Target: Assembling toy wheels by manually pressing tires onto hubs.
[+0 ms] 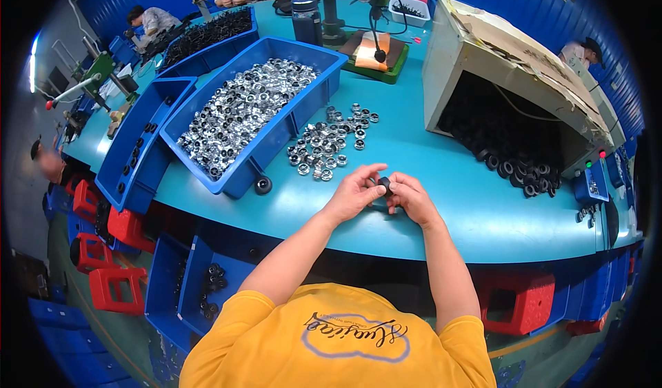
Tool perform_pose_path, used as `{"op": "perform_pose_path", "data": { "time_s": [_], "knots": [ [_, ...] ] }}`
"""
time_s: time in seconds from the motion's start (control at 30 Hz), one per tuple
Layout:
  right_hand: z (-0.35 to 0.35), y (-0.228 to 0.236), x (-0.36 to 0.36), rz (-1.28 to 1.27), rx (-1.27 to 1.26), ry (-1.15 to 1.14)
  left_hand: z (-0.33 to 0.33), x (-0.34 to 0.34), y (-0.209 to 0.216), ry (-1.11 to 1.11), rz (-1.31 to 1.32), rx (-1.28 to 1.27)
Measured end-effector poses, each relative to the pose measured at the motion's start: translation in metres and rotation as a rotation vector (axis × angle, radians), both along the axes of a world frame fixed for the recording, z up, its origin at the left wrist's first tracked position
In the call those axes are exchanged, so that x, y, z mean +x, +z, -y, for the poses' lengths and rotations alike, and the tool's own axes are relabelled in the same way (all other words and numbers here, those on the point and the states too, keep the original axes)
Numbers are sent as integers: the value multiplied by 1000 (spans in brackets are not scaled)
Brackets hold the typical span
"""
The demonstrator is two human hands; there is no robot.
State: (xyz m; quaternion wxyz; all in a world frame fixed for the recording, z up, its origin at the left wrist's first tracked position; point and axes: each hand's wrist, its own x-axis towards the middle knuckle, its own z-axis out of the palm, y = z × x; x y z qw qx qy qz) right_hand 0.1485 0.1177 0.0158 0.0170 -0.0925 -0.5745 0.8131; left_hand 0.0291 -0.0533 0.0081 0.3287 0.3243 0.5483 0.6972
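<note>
Above the front part of the teal table, my left hand (353, 193) and my right hand (412, 199) meet, fingertips pinched on a small black rubber ring (385, 184). Whether anything sits inside the ring is hidden by my fingers. Just beyond my left hand lies a loose group of shiny silver hubs (321, 142) with dark centres. A large blue bin (238, 184) to the left is heaped with more of these hubs. One black wheel (263, 184) rests on the table beside that bin's near corner. To the right, many black rubber rings (527, 174) spill from an open-fronted box.
The pale box (441, 77) with a worn cardboard top stands at right. A narrow blue tray (138, 174) holds a few black wheels. Behind are a green hand press (386, 74), a dark bottle (306, 22) and a bin of black parts (210, 36). Red stools (118, 295) stand below; several people sit farther off.
</note>
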Motion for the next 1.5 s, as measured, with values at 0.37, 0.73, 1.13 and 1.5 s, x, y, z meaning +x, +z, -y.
{"op": "perform_pose_path", "data": {
  "time_s": [0.37, 0.73, 1.13, 1.5],
  "knots": [
    [1, 7, -19, 0, -12, 63, 19, -10, 10, -147, 310, 41],
    [16, 12, -27, -27, 215, -185, 17, -15, 1, -231, 504, 226],
    [34, -2, -16, -234, 764, -439, 9, -11, -10, 8, 282, 142],
    [29, -5, -29, -83, 302, -273, 11, -10, -8, 57, 255, 217]
  ]
}}
